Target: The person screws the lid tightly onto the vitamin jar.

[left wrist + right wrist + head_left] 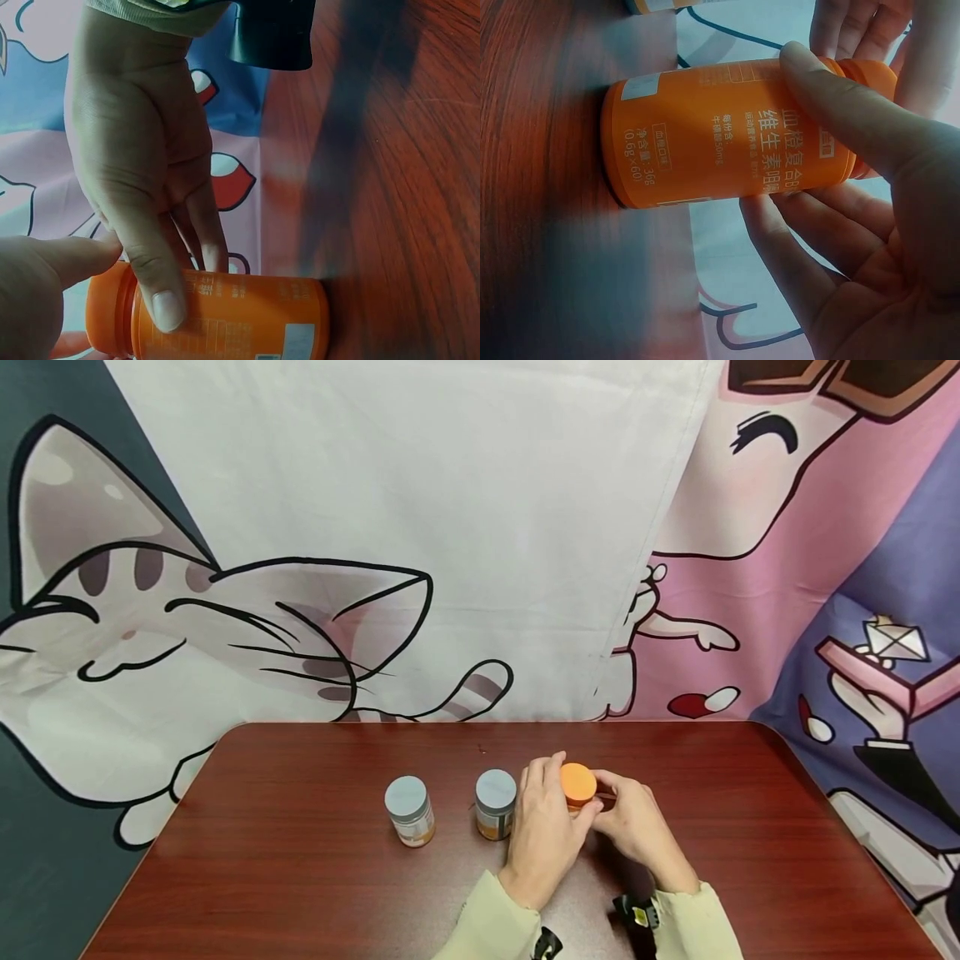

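An orange bottle (727, 142) with white print stands upright between the hands, its orange cap (578, 783) uppermost. My right hand (637, 827) grips the bottle's body, with the thumb laid along the label below the cap in both wrist views. Around the cap are the thumb and fingers of my left hand (540, 831), pinching it from the side. Whether the bottle's base touches the table cannot be made out. Just left of the left hand stands a bottle with a grey-blue lid (495, 802), and farther left a similar bottle (410, 810).
A reddish-brown wooden table (300, 877) lies under everything. Behind its far edge hangs a cloth (450, 527) printed with cartoon figures. Each wrist carries a small black device.
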{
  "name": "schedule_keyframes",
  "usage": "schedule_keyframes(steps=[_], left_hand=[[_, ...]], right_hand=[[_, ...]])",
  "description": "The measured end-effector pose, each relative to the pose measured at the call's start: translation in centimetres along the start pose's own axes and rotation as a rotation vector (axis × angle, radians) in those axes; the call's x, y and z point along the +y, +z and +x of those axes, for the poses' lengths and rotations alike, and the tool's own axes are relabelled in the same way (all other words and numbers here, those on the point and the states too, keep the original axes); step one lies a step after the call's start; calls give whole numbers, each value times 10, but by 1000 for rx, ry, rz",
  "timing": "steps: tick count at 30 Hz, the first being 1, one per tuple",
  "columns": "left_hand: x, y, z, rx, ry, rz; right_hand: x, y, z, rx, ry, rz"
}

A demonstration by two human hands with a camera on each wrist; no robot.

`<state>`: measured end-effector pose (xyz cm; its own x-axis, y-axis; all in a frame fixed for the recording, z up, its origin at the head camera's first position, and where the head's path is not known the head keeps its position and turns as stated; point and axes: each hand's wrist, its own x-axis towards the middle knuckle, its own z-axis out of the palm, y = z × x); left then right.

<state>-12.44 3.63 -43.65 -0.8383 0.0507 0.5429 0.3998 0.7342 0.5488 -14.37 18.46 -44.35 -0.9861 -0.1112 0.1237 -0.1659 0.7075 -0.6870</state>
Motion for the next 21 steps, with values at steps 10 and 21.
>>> schedule_keyframes(steps=[10, 21], left_hand=[[-1, 0, 1, -13, -1, 9], [-4, -3, 0, -47, 53, -21]], right_hand=[[-1, -1, 0, -4, 5, 9], [-1, 0, -1, -9, 17, 47]])
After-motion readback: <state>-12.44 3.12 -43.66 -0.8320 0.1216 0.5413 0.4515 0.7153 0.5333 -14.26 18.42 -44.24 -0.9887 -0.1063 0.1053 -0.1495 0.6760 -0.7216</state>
